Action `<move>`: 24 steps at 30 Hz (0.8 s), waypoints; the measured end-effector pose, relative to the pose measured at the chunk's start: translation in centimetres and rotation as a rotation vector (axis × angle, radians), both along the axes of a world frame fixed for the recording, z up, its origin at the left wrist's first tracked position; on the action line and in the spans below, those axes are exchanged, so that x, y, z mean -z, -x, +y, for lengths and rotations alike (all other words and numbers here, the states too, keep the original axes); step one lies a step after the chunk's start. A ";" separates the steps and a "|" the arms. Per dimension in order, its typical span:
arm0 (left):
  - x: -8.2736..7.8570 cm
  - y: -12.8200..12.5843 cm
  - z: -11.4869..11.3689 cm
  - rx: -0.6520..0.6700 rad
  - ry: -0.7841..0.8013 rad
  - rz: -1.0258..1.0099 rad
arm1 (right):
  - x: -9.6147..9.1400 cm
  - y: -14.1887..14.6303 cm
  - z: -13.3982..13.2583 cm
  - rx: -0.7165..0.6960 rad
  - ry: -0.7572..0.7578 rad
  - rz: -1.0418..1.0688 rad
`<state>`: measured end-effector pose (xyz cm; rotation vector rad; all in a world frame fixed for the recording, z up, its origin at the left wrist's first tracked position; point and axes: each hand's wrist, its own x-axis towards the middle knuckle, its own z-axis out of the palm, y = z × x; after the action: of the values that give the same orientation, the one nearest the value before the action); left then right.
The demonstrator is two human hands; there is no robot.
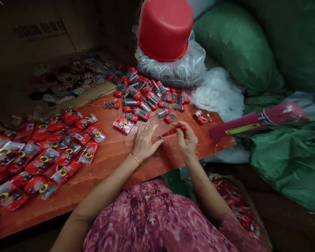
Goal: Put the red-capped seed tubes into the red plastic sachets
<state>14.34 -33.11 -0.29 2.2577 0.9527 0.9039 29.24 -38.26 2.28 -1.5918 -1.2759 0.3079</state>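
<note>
Work position: the 2 bare hands face each other over an orange-red, smooth-topped table [112, 159], near its front edge.

1. Left hand [146, 141]: palm down, fingers extended and grasping nothing visible. What lies under the palm is hidden. The thumb points at a small, dark, round bit [159, 137].

2. Right hand [187, 142]: fingers curled, thumb and fingertips pinching a small, rounded, glossy red piece [182, 128]. A narrow, tapered red-and-black piece [170, 132] extends from this grip toward the left thumb, in the gap between the hands. Whether these 2 pieces are joined cannot be told.

3. Surroundings: clear plastic cylinders with red ends and dark contents [143, 114] lie heaped beyond the hands. 1 square red printed packet [123, 124] lies just beyond the left hand. Flat red-and-clear plastic packets [43, 164] cover the table's left end. A magenta cylindrical flask [238, 123] leans at the right.

Handling advice: pinch lightly with the right fingertips, since pieces this small can roll or slip. Brace the left palm on the table and use the thumb as a stop beside the narrow piece. Hold the work low, in full view between the hands. Leave clearance from the heap, as a stray knuckle could set loose cylinders rolling.
</note>
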 end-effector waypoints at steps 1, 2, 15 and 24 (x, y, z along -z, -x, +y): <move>0.1 0.0 0.1 0.012 0.026 0.029 | 0.2 -0.2 0.0 -0.031 0.031 -0.035; 0.2 0.0 0.1 0.026 0.057 0.058 | 0.5 -0.3 -0.1 -0.054 0.066 -0.064; 0.6 -0.5 -0.2 0.084 0.126 0.109 | 1.6 0.8 0.6 -0.019 0.144 0.168; 0.5 -0.3 0.1 0.093 0.131 0.118 | -0.2 -0.5 0.5 -0.320 0.306 -0.147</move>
<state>14.69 -33.02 -0.80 2.2429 0.9208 0.6555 29.70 -37.78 2.45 -1.6839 -1.6639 0.6200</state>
